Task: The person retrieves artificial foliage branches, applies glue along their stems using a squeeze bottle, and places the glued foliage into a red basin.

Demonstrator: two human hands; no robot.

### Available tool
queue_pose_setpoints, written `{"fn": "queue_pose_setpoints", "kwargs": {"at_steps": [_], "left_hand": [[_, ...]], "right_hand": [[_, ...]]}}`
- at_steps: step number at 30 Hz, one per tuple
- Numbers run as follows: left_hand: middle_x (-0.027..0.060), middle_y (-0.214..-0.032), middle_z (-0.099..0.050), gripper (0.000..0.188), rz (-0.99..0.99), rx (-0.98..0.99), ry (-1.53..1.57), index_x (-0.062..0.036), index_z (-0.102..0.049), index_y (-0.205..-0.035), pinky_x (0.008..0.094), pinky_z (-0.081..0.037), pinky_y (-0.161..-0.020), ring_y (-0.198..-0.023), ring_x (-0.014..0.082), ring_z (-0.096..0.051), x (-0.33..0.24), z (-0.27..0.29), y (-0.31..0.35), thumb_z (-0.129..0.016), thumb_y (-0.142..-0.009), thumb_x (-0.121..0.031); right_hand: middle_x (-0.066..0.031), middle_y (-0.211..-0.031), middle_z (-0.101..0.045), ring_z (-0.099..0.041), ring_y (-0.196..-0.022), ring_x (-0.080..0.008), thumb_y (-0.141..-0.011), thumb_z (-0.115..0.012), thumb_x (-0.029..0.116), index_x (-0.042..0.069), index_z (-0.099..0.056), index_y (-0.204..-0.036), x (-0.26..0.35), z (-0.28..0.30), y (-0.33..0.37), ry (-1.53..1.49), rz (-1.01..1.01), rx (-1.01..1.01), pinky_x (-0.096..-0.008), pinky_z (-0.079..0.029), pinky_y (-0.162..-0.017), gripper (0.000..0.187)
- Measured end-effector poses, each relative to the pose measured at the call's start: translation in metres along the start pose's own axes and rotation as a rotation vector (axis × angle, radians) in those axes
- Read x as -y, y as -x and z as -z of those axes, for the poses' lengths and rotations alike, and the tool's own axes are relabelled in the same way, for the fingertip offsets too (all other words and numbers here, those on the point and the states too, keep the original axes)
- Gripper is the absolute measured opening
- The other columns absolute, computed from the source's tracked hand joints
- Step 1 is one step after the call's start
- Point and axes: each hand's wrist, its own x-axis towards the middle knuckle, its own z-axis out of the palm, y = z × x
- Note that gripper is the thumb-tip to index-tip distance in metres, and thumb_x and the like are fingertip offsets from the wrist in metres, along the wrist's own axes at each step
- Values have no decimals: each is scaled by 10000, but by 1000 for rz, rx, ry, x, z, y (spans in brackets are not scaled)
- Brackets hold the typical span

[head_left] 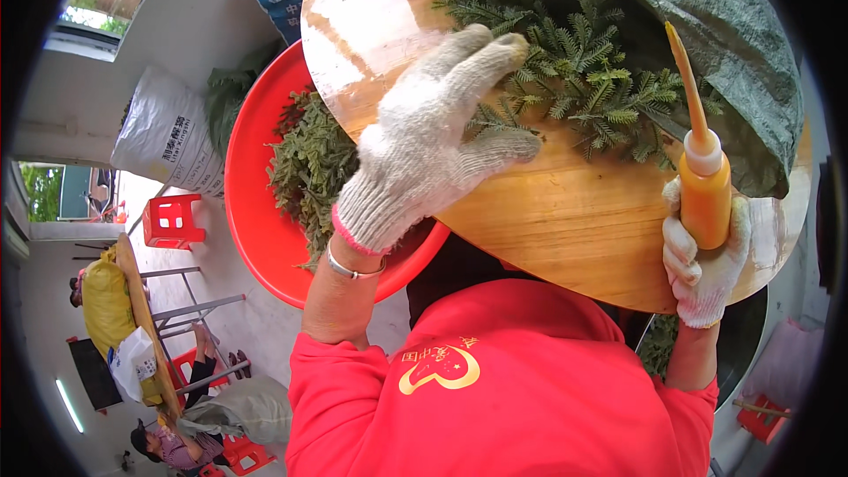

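Has the left hand (422, 137) spread open, holding nothing visible, the nearer one to the green sprigs (601, 66), just left of them, contact hard to tell; has the right hand (717, 276) wrapped round an orange bottle (705, 201), long axis pointing away and slightly left. Has sprigs fanned over a wooden worktop (548, 234) beside a grey-green sack (738, 44), a red basin (252, 212) left, a red stool (172, 223) beyond.

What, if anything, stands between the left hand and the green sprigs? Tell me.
Nothing visible. The open left hand is at the left edge of the green sprigs, though contact can't be told. The grey-green sack lies on their right, and the right hand holds the orange bottle off to that side.
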Motion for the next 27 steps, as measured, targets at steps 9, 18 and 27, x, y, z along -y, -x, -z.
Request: {"fn": "queue_pose_setpoints", "kwargs": {"at_steps": [9,18,27], "left_hand": [[202,-1339,-641,498,446,-367,221,11,-617,-1341,409,-456,-1097,-1289,312,-593,32,10,54,-762,-878,-104],[225,-1246,-667,419,255,-328,-199,-79,-701,-1222,524,-439,-1071,-1210,455,-581,39,-13,63,-811,-826,-157],[246,-1315,-615,535,195,-284,-261,-102,-663,-1291,574,-397,-1090,-1252,484,-537,43,-19,62,-820,-785,-175]], "right_hand": [[-160,-1010,-606,-423,-475,-106,-998,-554,525,-85,-460,-1345,-9,4,11,412,92,-58,-200,-357,-359,708],[-98,-1038,-647,-600,-694,-104,-869,-724,214,28,-487,-1424,-8,-61,1,956,166,-160,-201,-481,-552,632],[-81,-1138,-630,-626,-790,-98,-857,-774,229,57,-513,-1422,-25,-62,-21,1116,95,-108,-209,-502,-596,645]]}}
